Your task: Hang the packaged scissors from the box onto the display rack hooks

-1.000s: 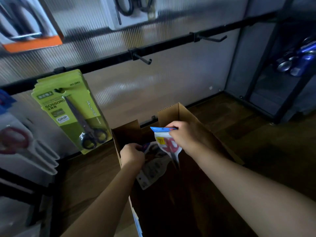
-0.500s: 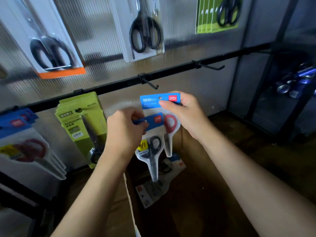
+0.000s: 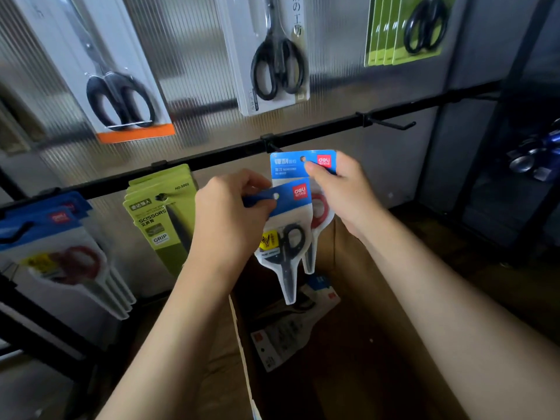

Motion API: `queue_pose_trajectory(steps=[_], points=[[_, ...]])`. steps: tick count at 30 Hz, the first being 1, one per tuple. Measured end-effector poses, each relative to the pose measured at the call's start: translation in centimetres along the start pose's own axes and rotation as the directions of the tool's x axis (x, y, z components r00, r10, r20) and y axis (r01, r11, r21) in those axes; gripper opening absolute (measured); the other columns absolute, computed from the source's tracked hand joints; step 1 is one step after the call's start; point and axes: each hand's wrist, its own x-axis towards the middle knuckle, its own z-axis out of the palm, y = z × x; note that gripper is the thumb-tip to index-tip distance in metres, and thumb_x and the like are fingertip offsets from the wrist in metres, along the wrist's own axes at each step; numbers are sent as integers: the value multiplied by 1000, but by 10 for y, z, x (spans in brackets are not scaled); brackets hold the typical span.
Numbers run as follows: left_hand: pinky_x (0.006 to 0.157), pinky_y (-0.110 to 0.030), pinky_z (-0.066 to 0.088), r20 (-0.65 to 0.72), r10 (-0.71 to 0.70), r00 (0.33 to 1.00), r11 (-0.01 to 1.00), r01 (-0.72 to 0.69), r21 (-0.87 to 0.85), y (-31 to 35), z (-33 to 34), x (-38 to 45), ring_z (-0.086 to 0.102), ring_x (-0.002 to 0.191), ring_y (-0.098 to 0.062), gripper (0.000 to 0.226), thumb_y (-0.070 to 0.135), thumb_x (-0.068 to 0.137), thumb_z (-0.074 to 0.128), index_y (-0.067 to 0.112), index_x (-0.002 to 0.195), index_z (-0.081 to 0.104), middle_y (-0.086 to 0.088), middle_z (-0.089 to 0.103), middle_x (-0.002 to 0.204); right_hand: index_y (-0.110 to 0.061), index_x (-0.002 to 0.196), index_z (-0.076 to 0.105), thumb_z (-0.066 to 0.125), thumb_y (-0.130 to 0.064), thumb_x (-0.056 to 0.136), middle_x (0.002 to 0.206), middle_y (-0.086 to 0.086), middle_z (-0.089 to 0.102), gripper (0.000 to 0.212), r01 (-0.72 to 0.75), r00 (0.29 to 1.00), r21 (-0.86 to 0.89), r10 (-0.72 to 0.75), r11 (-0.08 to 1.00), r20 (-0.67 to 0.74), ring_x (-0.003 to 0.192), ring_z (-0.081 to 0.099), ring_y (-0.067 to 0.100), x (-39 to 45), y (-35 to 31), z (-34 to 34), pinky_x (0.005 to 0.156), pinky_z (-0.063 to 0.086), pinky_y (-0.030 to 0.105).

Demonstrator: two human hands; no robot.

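Two packs are held just below the bare hook [image 3: 274, 146] at 12 o'clock — the red-handled scissors pack [image 3: 304, 166] pinched by the right hand [image 3: 344, 189], the black-handled scissors pack [image 3: 286, 234] by the left hand [image 3: 230, 213]. Neither is hung; more remain in the cardboard box [image 3: 342, 268] at 6 o'clock.

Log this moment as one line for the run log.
left hand: holds black-scissors pack | right hand: pinches red-scissors pack just below hook | neither hung yet | box: more packs inside
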Motion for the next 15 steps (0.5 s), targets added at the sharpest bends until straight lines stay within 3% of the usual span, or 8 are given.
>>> queue_pose_trajectory(steps=[3, 7, 10, 13, 15], points=[[75, -28, 54, -29, -8, 1000, 999, 9, 36, -2, 3, 0, 65, 83, -16, 25, 4, 78, 70, 14, 101, 68, -1, 68, 91, -32, 89, 55, 54, -23, 96, 87, -16, 63, 12, 11, 1000, -16, -11, 1000, -5, 81, 64, 4, 3, 1, 2, 73, 55, 21], [75, -29, 53, -72, 18, 997, 999, -15, 49, -4, 6, 0, 63, 84, -16, 18, 2, 79, 67, 15, 92, 68, 4, 64, 84, -24, 95, 57, 51, -21, 97, 93, -8, 65, 6, 20, 1000, -31, -20, 999, -7, 91, 64, 10, 9, -1, 5, 81, 54, 30], [77, -35, 56, -96, 34, 995, 999, -32, 24, -5, 9, -1, 64, 87, -16, 16, 3, 82, 66, 16, 92, 65, 6, 62, 85, -16, 105, 55, 48, -20, 98, 96, -7, 64, 11, 22, 999, -43, -21, 999, 28, 89, 63, 7, 11, -4, 8, 77, 54, 26], [77, -35, 57, -129, 36, 991, 999, -35, 10, -6, 11, -2, 63, 88, -14, 14, 7, 84, 67, 14, 96, 63, 5, 62, 88, -22, 106, 49, 45, -21, 100, 95, -12, 59, 8, 35, 997, -60, -31, 998, 64, 88, 62, 4, 12, -6, 8, 78, 55, 27], [75, -28, 57, -145, 19, 989, 1000, -21, -19, -6, 12, -1, 63, 85, -10, 16, 9, 84, 68, 14, 99, 63, 3, 64, 89, -25, 107, 47, 44, -21, 100, 95, -14, 57, 8, 40, 997, -68, -35, 997, 74, 88, 62, 4, 12, -6, 6, 79, 55, 26]])
